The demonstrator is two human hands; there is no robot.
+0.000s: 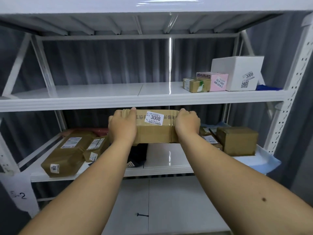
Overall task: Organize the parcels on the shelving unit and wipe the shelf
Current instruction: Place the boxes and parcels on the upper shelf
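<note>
Head view: both hands clamp one brown cardboard parcel (155,127) by its short ends, left hand (122,127) and right hand (187,122) wrapped over the taped edges, holding it in the air between the upper shelf (101,100) above the hands and the lower shelf (167,160) beneath them. It looks stiff, and light enough judging by the relaxed grip, but the glossy tape could be slippery, so palms on the ends with fingers curled over the far edge seem the safest hold. More parcels lie to either side of the hands.
</note>
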